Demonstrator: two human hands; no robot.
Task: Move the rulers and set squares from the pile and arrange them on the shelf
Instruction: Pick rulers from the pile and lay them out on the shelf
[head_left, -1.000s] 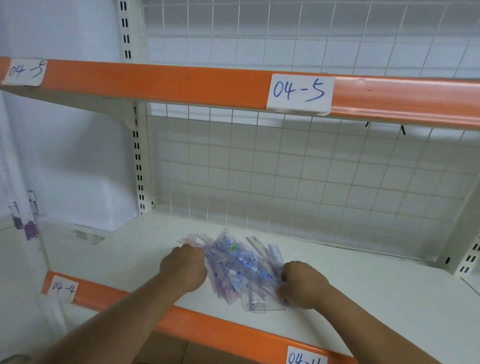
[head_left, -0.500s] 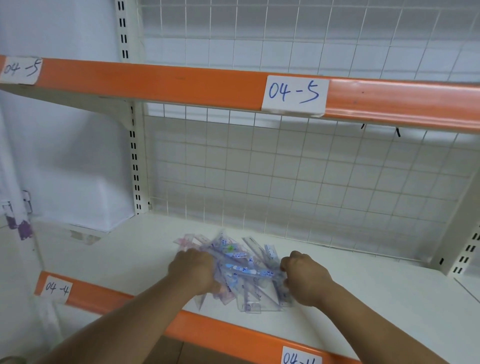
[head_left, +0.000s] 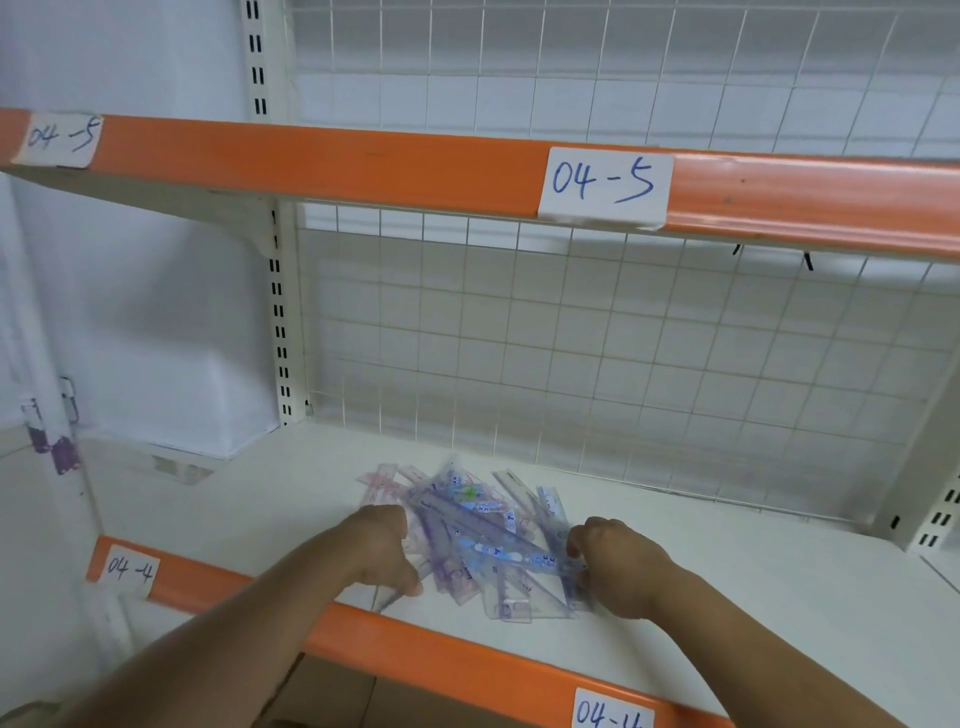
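head view, forward-down, close to shelf (head_left: 727, 587)

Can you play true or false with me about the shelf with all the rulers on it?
1. The rulers lie in a messy pile on the white shelf. True.
2. The pile sits on the shelf labelled 04-5. False: it lies on the lower shelf, labelled 04-4; the 04-5 label is on the shelf above.
3. The left hand and the right hand are on opposite sides of the pile. True.
4. The back of the shelf is solid wood. False: it is a wire grid.
5. The shelf edges are blue. False: they are orange.
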